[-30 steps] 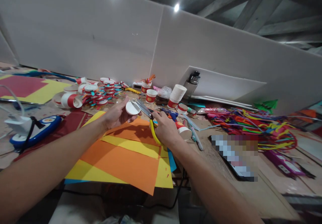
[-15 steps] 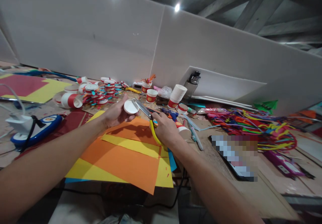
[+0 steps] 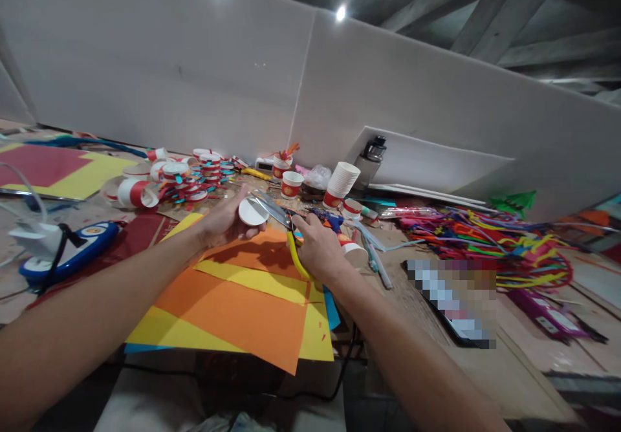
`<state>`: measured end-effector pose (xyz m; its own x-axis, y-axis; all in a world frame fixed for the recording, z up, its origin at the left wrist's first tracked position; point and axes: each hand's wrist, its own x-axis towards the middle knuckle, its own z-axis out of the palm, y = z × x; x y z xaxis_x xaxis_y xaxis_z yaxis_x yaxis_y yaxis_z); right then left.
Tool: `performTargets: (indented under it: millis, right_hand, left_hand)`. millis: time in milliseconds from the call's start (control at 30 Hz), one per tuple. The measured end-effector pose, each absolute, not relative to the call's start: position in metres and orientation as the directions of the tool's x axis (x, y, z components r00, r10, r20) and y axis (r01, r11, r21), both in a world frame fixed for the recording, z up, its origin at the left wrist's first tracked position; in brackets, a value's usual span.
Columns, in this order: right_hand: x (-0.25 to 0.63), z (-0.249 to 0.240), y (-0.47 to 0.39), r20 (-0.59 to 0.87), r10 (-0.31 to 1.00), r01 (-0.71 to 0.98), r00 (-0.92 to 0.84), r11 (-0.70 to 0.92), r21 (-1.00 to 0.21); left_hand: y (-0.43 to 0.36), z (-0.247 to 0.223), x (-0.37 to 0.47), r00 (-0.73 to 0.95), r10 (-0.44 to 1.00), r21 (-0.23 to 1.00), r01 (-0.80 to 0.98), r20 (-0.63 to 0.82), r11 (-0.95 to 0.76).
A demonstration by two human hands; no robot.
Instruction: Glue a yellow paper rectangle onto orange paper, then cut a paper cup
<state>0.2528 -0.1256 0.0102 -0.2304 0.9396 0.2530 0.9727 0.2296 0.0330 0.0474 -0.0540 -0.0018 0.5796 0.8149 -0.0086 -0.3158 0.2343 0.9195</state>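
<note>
My left hand (image 3: 227, 220) holds a small white round piece, like the bottom of a paper cup (image 3: 253, 213), by its edge, with its flat face toward me. My right hand (image 3: 317, 246) grips yellow-handled scissors (image 3: 297, 260), their blades pointing left and away. The blades lie across the upper right edge of the white piece; whether they bite into it is hard to tell. Beneath both hands lie overlapping orange sheets (image 3: 242, 312) and yellow sheets (image 3: 272, 284) of paper.
Behind are a paper cup (image 3: 292, 187), a cup stack (image 3: 342, 183) and a dark bottle (image 3: 369, 167). Cut cup rings (image 3: 194, 176) pile up at the left. On the right lie a phone (image 3: 449, 306) and colourful pipe cleaners (image 3: 485, 244). A blue-edged device (image 3: 72, 251) sits far left.
The scissor blades have shifted slightly and now overlap the white piece's upper edge more. Both hands stay nearly in place.
</note>
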Motion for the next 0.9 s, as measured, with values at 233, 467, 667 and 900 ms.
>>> performTargets:
  millis: [233, 467, 667, 900]
  right_hand:
    - [0.254, 0.007, -0.125, 0.264, 0.935, 0.97, -0.235, 0.244, 0.002]
    - [0.256, -0.001, -0.115, 0.38, 0.904, 0.88, -0.195, 0.333, -0.34]
    - [0.254, 0.001, -0.111, 0.3, 0.944, 0.546, -0.135, 0.323, -0.773]
    - [0.254, 0.004, -0.116, 0.182, 0.968, 0.422, -0.172, 0.239, -0.875]
  left_hand:
    - [-0.054, 0.0, 0.045, 0.586, 0.81, 0.931, -0.276, -0.034, 0.239]
    - [-0.047, -0.008, 0.047, 0.481, 0.852, 0.929, -0.371, 0.206, -0.015]
    - [-0.043, -0.01, 0.046, 0.403, 0.844, 0.935, -0.178, 0.353, -0.306]
    - [-0.044, -0.009, 0.046, 0.412, 0.854, 0.948, -0.143, 0.317, -0.283]
